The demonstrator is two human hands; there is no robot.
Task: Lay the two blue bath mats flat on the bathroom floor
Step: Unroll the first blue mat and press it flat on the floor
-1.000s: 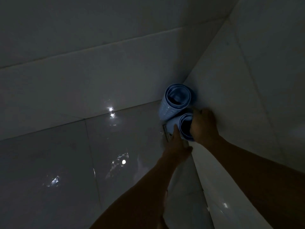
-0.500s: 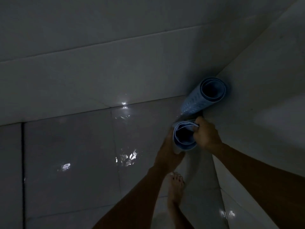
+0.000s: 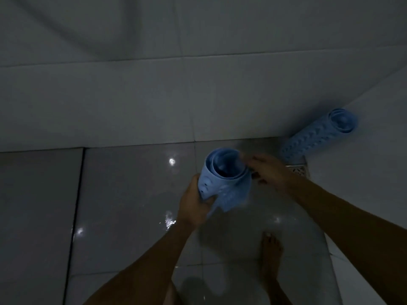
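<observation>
rolled blue mat (image 3: 222, 179): soft, light, springy rubber. left hand (image 3: 193, 208) grips the loose lower edge; right hand (image 3: 267, 171) pinches the rim.

Glossy grey tile floor (image 3: 132, 194), wet-looking. One rolled mat (image 3: 317, 135) stands in the far right corner, leaning on the wall, just beside a drain (image 3: 298, 169). Bare foot (image 3: 271, 252) near the right edge.
</observation>
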